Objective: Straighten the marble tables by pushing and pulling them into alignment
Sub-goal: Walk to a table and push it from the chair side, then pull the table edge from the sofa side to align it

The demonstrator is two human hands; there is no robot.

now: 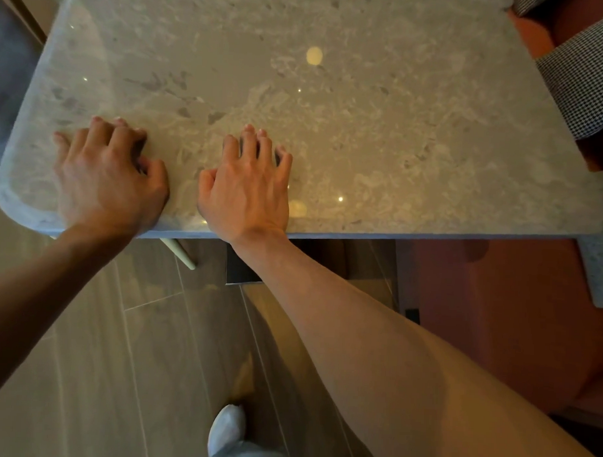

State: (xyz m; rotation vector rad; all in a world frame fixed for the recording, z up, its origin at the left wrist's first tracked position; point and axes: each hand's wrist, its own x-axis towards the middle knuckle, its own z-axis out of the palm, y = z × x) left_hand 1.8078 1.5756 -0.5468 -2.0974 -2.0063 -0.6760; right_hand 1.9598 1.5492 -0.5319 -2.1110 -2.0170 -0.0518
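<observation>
1. Writing: no brand, label or lettering can be read on any surface in view.

2. Bench [382, 121]: a polished slab of grey-beige marble with paler cloudy veining and scattered darker flecks. The corners are rounded. The near edge runs across the middle of the view, and the slab fills the upper half. Its gloss carries several round lamp reflections, the brightest near the upper centre.

3. Left hand [107, 180]: lies palm down on the bench top near the near left corner. The fingers are bent, with the tips pressed on the marble, and the thumb is tucked toward the palm. It grips nothing; it is open and bearing on the surface. The wrist crosses the near edge.

4. Right hand [250, 189]: lies palm down just beside the left hand, not touching it. The fingers are spread and slightly arched, with the tips on the marble. It is open and holds nothing. The forearm runs back toward the lower right.

5. Surroundings: a chequered cushion [585, 91] sits at the right edge of the bench, above orange upholstery. A second speckled stone slab [599, 266] meets the bench at its near right corner; whether the two touch cannot be told.

6. Floor [118, 358]: grey-brown plank-like tiles with thin pale joints. A white shoe [226, 427] stands on it at the lower centre. A pale leg [179, 255] slants down below the near edge of the bench.
</observation>
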